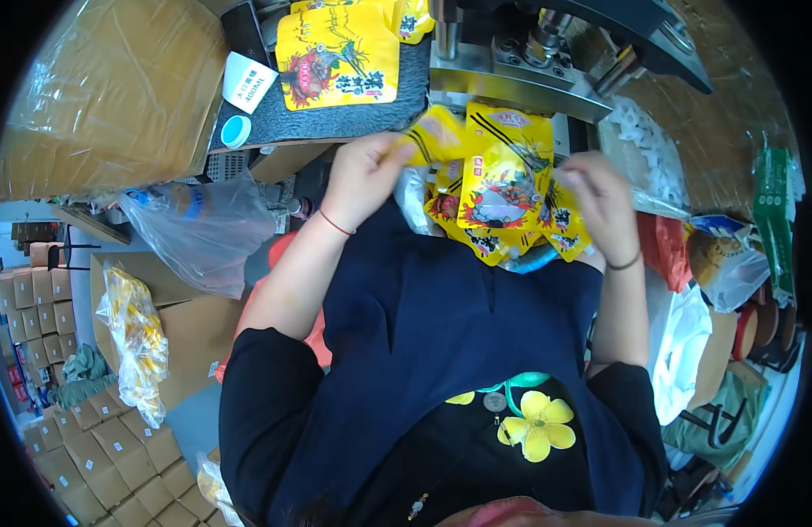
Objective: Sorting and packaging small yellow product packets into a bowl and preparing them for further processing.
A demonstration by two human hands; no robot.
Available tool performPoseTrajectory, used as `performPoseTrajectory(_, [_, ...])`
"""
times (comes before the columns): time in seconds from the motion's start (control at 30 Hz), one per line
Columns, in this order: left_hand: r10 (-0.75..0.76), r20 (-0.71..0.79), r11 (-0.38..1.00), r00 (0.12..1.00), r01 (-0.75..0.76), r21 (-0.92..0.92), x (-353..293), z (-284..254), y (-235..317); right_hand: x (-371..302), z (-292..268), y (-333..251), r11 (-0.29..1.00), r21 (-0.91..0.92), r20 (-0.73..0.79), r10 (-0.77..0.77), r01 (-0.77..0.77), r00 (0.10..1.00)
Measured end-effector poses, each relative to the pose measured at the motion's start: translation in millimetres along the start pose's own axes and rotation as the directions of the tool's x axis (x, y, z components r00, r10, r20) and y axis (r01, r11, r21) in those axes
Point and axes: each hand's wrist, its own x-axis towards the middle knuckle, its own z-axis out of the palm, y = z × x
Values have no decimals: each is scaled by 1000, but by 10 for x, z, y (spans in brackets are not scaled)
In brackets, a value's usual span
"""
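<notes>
My left hand [366, 173] is closed on the corner of a yellow printed pouch [438, 138], pinched between thumb and fingers and held tilted below the metal press [520, 88]. Beside it, a larger flat yellow pouch [507, 171] with a picture of food lies under the front of the press. It rests over a heap of similar yellow pouches [487, 244] in front of my apron. My right hand [602, 204] is on the right side of that heap, its fingers curled and slightly blurred. Whatever those fingers may hold is too small to make out.
A stack of yellow pouches [340, 57] lies on a dark cloth at the left, by a white box [248, 82], a teal-lidded jar [236, 132] and a dark phone [245, 33]. Large cartons [99, 97] stand at left. Plastic bags [643, 149] and a green packet [773, 224] are at right.
</notes>
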Motion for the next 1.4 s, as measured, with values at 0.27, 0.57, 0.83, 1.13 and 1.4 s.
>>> performPoseTrajectory(0.27, [-39, 328, 981, 944, 99, -168, -143, 704, 385, 352, 102, -337, 979, 194, -42, 72, -63, 997])
performPoseTrajectory(0.57, [-120, 719, 541, 685, 652, -531, -282, 1060, 515, 176, -232, -60, 998, 64, 185, -3, -9, 983])
performPoseTrajectory(0.83, [-234, 573, 415, 785, 614, -672, 294, 872, 319, -75, -221, 254, 951, 39, -67, 308, -306, 949])
performPoseTrajectory(1.13, [544, -342, 760, 766, -278, 587, 749, -14, -76, -114, -55, 125, 992, -108, -61, 55, -61, 997])
performPoseTrajectory(1.4, [292, 75, 739, 953, -275, 614, 82, -192, -179, -45, -14, 4, 985, -54, -57, 163, -166, 985])
